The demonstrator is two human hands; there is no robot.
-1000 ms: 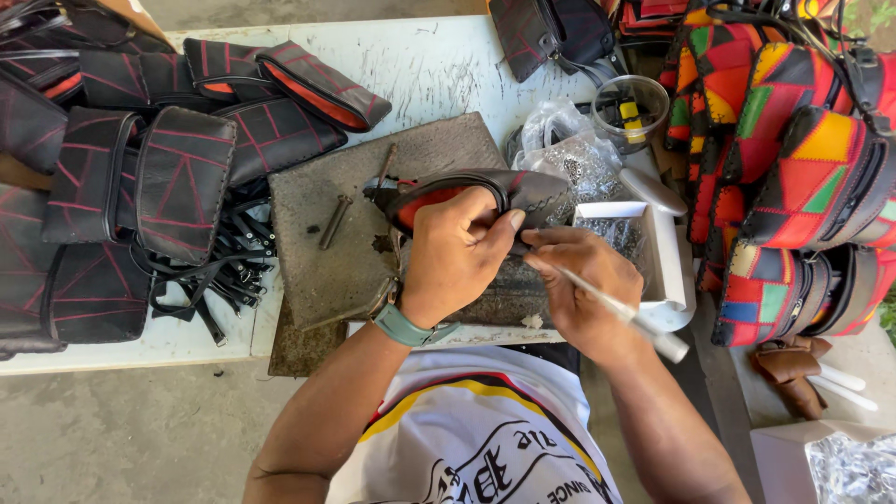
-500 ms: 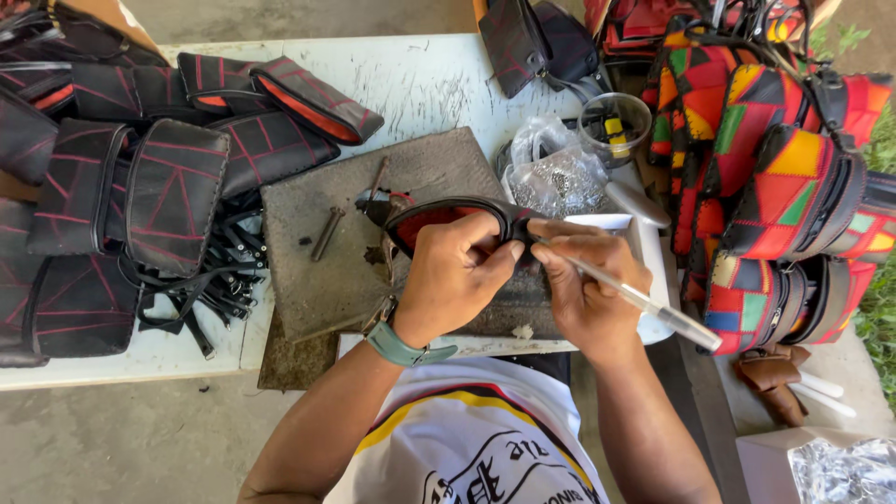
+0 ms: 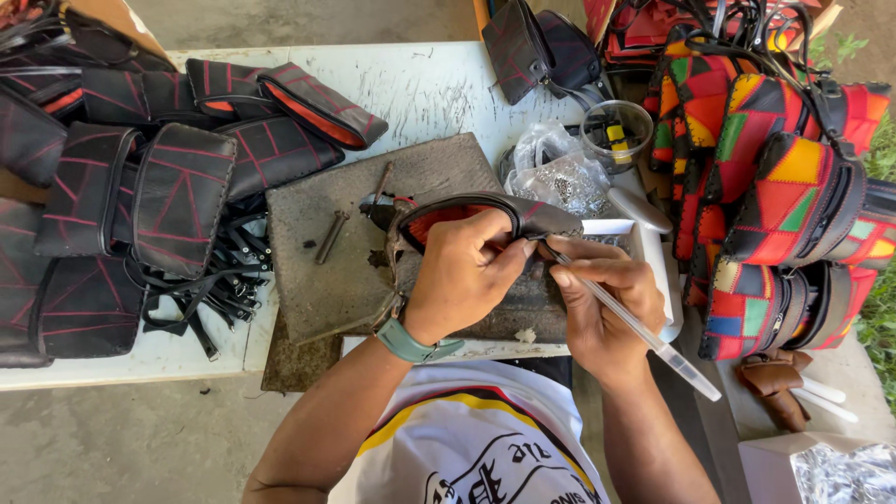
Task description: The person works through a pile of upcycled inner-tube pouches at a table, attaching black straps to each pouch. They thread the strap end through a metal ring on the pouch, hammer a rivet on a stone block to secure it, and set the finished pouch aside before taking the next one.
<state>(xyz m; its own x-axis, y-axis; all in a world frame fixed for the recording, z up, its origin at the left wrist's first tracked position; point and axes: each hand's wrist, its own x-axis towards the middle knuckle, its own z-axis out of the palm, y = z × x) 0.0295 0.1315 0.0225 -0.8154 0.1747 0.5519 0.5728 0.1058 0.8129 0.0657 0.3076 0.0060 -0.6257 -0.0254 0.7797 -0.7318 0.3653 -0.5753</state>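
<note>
Left hand point(image 3: 464, 280) pinches the rim of the black pouch point(image 3: 485, 217), lying on the grey slab point(image 3: 327, 271) on the bench point(image 3: 429, 89). Right hand point(image 3: 597, 308) closed around a clear pen point(image 3: 644, 336), tip at the rim. Marking looks under way; black pouches point(image 3: 177, 187) stacked left, patchwork bags point(image 3: 775, 196) right.

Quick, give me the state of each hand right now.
Left hand: closed, pinching the edge of the black leather pouch.
Right hand: closed around a clear pen-like tool.
</note>
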